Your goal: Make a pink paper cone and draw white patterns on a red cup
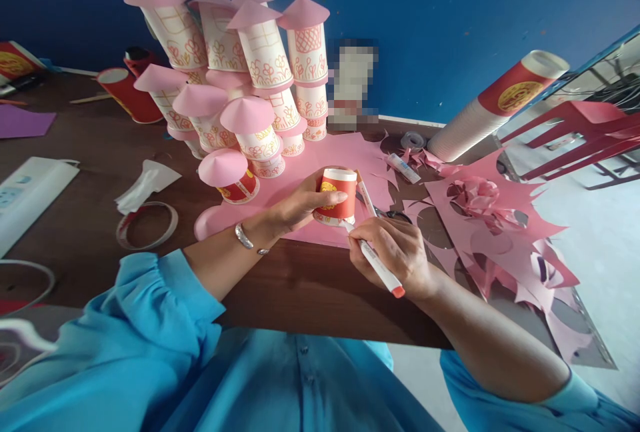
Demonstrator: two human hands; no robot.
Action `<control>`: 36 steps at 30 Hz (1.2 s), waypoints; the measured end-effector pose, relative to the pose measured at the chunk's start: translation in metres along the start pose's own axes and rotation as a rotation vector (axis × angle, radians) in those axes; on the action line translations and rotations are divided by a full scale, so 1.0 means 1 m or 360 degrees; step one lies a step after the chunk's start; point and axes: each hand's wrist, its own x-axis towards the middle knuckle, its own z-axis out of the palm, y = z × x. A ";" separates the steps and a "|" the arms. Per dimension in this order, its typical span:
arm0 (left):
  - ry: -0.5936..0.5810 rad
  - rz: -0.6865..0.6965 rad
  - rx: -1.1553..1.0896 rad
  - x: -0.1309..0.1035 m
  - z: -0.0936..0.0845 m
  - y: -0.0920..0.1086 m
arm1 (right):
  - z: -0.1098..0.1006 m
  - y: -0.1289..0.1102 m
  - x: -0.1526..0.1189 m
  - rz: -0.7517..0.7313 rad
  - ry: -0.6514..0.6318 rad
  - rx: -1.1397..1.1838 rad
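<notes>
In my left hand (309, 200) is a red paper cup (345, 185) with a gold emblem, its white rim facing down and drawn with small marks. My right hand (393, 249) grips a white marker (377, 264) with an orange-red end, its tip at the cup's lower white band. A second white pen (366, 193) lies just past the right hand, beside dark-handled scissors (395, 216). Left of the cup stands a red cup with a pink cone roof (223, 167). Behind it rise several stacked white cup towers (265, 52) with drawn flowers and pink cone roofs.
Pink paper (305, 225) lies under my hands. Cut pink scraps (493, 219) pile up at right, near a tall leaning stack of paper cups (467, 132) and a glue tube (404, 169). A tape roll (147, 225) and crumpled white paper (147, 185) lie left. A blue wall (425, 32) stands behind.
</notes>
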 end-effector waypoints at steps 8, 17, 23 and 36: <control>0.0077 -0.0093 0.0046 -0.003 0.003 0.006 | 0.003 -0.001 -0.003 -0.0008 0.0007 0.0007; 0.0072 -0.0046 0.0020 -0.001 0.003 0.004 | 0.002 -0.001 -0.002 -0.0008 -0.0004 0.0010; 0.0096 -0.0046 0.0023 -0.001 0.002 0.002 | 0.001 -0.002 -0.001 0.0010 -0.0011 -0.0014; 0.0048 -0.0034 -0.0012 0.000 0.001 0.000 | 0.003 -0.003 -0.003 0.0036 -0.0036 0.0035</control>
